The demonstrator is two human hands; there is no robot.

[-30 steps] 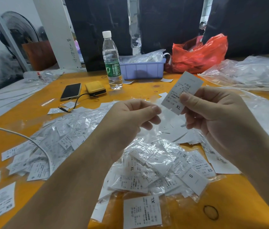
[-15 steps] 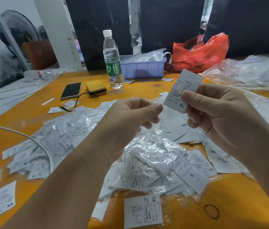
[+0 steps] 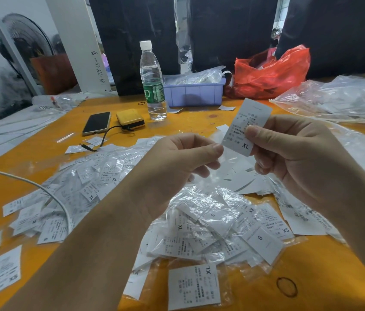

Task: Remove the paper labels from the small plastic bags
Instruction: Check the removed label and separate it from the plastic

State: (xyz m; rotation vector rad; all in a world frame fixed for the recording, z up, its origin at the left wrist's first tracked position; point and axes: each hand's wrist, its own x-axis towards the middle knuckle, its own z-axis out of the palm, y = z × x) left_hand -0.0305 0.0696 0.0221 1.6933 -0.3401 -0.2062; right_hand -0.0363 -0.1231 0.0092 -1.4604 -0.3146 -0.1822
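My right hand (image 3: 300, 158) pinches a white paper label (image 3: 253, 115) marked XL between thumb and fingers and holds it upright above the table. My left hand (image 3: 177, 162) is just left of it, with thumb and forefinger pinched together at the label's lower corner. A thin clear small plastic bag (image 3: 201, 175) seems to hang under those fingers, though it is hard to make out. Below both hands lies a heap of bagged labels (image 3: 217, 221) in crinkled clear film. Bare loose labels (image 3: 244, 182) lie behind it.
On the orange table (image 3: 199, 122) stand a water bottle (image 3: 152, 86), a phone (image 3: 96, 122), a yellow box (image 3: 130, 118) with a cable, a blue bin (image 3: 195, 95) and a red bag (image 3: 273, 72). Large clear bags (image 3: 338, 99) lie at the right, a white cord (image 3: 42, 189) at the left.
My left hand has shifted slightly right, closing the gap to the label's lower corner. The right hand and the label have barely moved.
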